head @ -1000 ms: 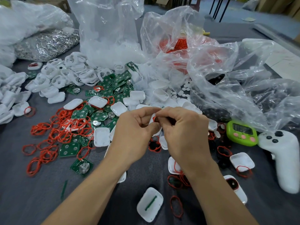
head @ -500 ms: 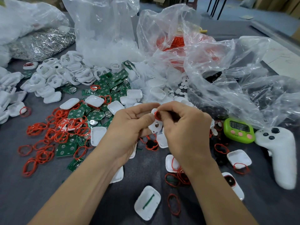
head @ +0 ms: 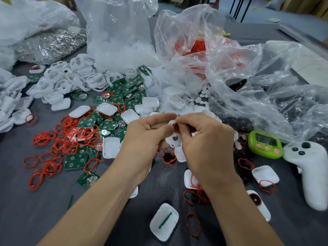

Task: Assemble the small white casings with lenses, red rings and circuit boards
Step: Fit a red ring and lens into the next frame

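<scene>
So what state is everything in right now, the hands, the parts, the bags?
Left hand: grips a small white plastic casing, held in the air.
Right hand: pinches a thin red rubber ring against that casing.
Clear plastic bag of red rings: crumpled, mouth open.
Green square circuit boards: loose, heaped.
Green digital timer: lying face up.
White plastic shell with a green strip: lying hollow side up.
</scene>
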Tool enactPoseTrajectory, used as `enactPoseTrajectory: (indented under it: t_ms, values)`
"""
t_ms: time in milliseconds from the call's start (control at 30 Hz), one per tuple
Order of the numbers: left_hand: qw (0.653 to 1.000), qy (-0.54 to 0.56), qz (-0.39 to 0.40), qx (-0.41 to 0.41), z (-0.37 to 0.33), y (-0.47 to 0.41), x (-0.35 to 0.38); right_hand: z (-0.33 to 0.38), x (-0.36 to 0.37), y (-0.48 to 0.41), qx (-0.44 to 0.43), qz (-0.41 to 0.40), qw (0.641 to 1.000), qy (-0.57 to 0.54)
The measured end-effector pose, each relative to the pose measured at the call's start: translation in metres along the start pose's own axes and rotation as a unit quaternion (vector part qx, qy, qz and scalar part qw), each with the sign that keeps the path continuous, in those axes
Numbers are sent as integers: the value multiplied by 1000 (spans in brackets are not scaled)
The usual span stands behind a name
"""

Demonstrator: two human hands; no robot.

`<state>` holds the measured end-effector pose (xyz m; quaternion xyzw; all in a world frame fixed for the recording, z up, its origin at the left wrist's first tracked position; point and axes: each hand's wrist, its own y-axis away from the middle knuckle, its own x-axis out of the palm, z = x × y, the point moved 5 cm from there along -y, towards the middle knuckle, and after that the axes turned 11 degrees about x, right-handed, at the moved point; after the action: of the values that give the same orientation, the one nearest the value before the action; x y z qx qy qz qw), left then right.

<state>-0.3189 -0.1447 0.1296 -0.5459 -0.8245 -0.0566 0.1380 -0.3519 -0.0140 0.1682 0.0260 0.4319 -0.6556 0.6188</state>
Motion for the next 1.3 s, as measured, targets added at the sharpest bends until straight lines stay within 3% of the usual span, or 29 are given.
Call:
enactPoseTrajectory:
  t_ms: [367, 533, 800, 967, 1100, 1200, 1300]
  values:
    - [986, -133, -27, 100, -5, 4, -1, 3, 0, 0, 16, 13, 1000, -12]
    - [983, -130, -36, 123, -6, 3, -2, 3, 1, -2, 55, 44, 997, -29]
    - [985, -122, -34, 118, -3, 4, -5, 27, 3, 7, -22, 24, 997, 71]
    - [986, -124, -21, 105, -5, 6, -2, 30, 11, 17, -16, 35, 992, 123]
    - [991, -103, -48, 66, -5, 1, -5, 13, 4, 8, 78, 47, 996, 11]
    - [997, -55, -58, -1, -4, -3, -9, -13, 2, -7, 181, 151, 963, -133]
    - [996, -6, -38, -77, -1, -5, -13, -23, 2, -13, 214, 223, 928, -206]
